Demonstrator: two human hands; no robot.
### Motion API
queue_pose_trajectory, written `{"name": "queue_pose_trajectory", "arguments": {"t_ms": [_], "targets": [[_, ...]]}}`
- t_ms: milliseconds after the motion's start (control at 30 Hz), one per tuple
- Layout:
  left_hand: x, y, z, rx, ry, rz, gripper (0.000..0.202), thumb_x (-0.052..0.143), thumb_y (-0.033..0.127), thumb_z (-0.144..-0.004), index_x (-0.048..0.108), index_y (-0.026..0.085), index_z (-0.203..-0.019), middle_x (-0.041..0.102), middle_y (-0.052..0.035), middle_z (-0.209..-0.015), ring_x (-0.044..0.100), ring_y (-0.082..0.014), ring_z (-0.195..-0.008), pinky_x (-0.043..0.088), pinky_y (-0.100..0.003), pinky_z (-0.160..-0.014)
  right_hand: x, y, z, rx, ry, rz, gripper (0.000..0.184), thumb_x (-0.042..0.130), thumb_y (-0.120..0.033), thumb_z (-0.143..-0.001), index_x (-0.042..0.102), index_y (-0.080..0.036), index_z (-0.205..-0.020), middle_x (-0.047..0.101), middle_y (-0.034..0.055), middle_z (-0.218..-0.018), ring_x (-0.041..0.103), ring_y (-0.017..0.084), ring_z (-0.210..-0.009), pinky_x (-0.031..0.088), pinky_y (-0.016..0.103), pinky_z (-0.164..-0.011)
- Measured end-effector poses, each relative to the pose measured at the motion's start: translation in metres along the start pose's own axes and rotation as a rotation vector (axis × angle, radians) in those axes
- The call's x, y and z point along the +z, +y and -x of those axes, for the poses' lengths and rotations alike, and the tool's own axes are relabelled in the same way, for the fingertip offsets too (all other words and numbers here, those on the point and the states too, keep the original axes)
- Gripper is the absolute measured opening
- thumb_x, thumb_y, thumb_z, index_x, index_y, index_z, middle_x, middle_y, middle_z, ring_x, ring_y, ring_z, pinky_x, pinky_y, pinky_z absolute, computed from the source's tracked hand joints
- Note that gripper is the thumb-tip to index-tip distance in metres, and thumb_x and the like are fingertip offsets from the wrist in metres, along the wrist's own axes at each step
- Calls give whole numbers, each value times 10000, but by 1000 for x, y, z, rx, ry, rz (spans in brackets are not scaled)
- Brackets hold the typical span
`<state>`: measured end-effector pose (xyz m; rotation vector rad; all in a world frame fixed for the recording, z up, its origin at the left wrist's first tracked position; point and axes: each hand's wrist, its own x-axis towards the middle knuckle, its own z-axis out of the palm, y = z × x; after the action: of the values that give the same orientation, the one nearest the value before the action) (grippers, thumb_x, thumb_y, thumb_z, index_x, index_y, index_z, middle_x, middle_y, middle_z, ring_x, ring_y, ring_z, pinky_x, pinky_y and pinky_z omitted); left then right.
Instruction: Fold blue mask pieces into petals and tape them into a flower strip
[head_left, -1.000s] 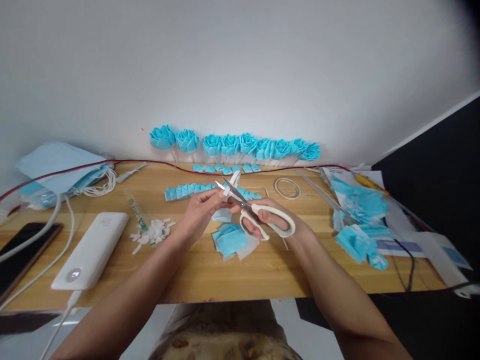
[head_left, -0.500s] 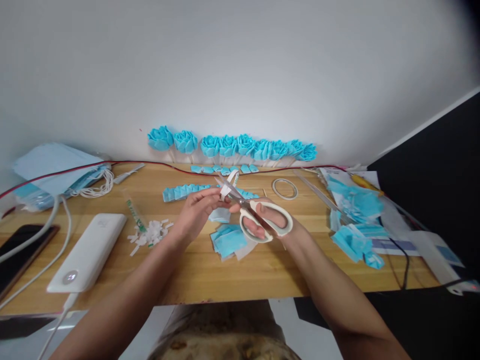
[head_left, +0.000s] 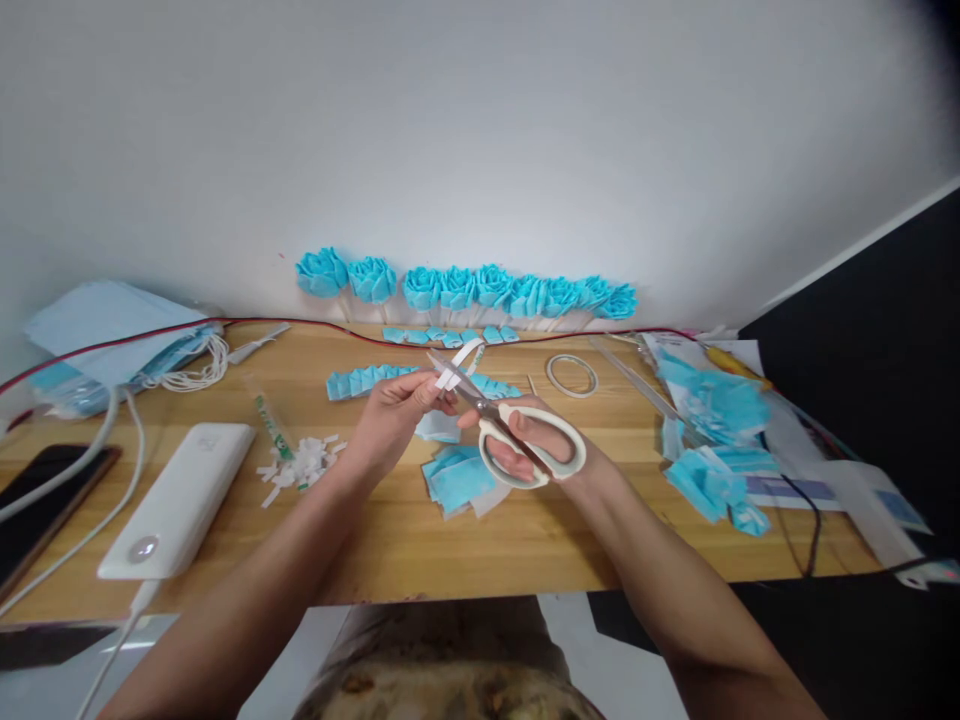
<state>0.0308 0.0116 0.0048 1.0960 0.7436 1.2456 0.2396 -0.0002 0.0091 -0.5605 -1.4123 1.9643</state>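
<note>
My left hand [head_left: 399,412] pinches a narrow white paper strip [head_left: 470,351] with green marks, which curls up above the fingers. My right hand [head_left: 529,440] has its fingers through the cream handles of a pair of scissors [head_left: 552,452]. The blades lie across the strip, close to my left fingertips. Beneath the hands is a stack of blue fabric squares [head_left: 463,480]. A row of folded blue petals [head_left: 360,382] runs behind my left hand. Left of my forearm lies a heap of small white paper snippets [head_left: 304,464].
Several blue fabric roses [head_left: 372,280] on sticks lean along the wall. A tape roll [head_left: 571,376] lies right of centre. Blue scraps [head_left: 705,485] and a glue gun [head_left: 874,515] are at the right. A white power bank [head_left: 178,500], a phone [head_left: 45,515] and face masks [head_left: 112,330] fill the left.
The blades have shifted slightly along the strip, and the curled strip has turned a little to the right. My left fingers have closed more tightly on it.
</note>
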Motion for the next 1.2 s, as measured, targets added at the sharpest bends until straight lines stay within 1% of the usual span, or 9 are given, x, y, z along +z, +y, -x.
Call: {"name": "queue_pose_trajectory", "arguments": {"t_ms": [133,233,433,633,700,800,867,1033,1200], "targets": [[3,3,0,7,-23,96,344,805,492,-743,793,153,-803,724,-69,-773,638,-175,-714,494,-310,-749,0,-1,1,-13,18,-16,547,623,-586,-886,688,-111,-1150,472,-68,-522,352,44,-346,265,170,-321],[1,3,1,-4,-4,-3,279,809,434,-753,804,168,-839,730,-55,-775,629,-167,-720,474,-292,-733,1,-3,3,-4,7,-29,550,634,-586,-879,691,-106,-1142,473,-64,-547,337,36,-353,264,169,-322],[-2,-3,0,5,81,-108,271,787,428,-760,767,164,-705,683,-25,-640,585,-136,-612,434,-262,-637,10,-1,0,-20,-18,10,583,642,-622,-858,664,-119,-1152,497,-51,-597,390,48,-410,296,174,-366],[-1,-5,-5,-44,179,-39,323,822,453,-700,712,155,-641,658,-18,-614,555,-118,-524,437,-259,-540,30,1,-5,217,-167,170,618,767,-657,-709,659,-166,-1069,596,-10,-738,506,85,-575,392,193,-492],[0,-3,-6,-46,183,-8,338,823,457,-695,703,148,-632,658,-22,-625,568,-121,-547,460,-264,-565,31,-4,-2,196,-191,194,667,765,-700,-674,646,-172,-1064,582,-10,-770,507,98,-639,422,224,-575],[1,2,-6,-60,186,69,360,823,455,-697,677,138,-610,635,-18,-613,564,-116,-569,472,-257,-582,27,-18,4,56,-155,236,782,674,-805,-675,605,-169,-1124,544,5,-825,486,128,-710,466,316,-725],[1,4,-7,-68,181,124,387,832,466,-689,658,132,-596,615,-17,-600,562,-117,-576,480,-256,-575,21,-28,8,-2,-120,275,763,617,-808,-730,596,-163,-1137,518,18,-824,479,149,-727,478,369,-787],[-1,3,-9,-65,137,200,455,817,552,-694,667,125,-653,611,-26,-628,592,-137,-610,509,-271,-583,12,-40,11,43,-34,306,630,592,-755,-798,642,-193,-1078,500,16,-727,471,161,-628,524,411,-761],[-1,3,-8,-42,103,201,466,777,575,-737,668,127,-667,622,-32,-643,607,-148,-632,528,-286,-616,6,-34,8,77,-105,310,660,590,-747,-807,654,-144,-1067,540,23,-729,506,144,-606,544,402,-730]]}}
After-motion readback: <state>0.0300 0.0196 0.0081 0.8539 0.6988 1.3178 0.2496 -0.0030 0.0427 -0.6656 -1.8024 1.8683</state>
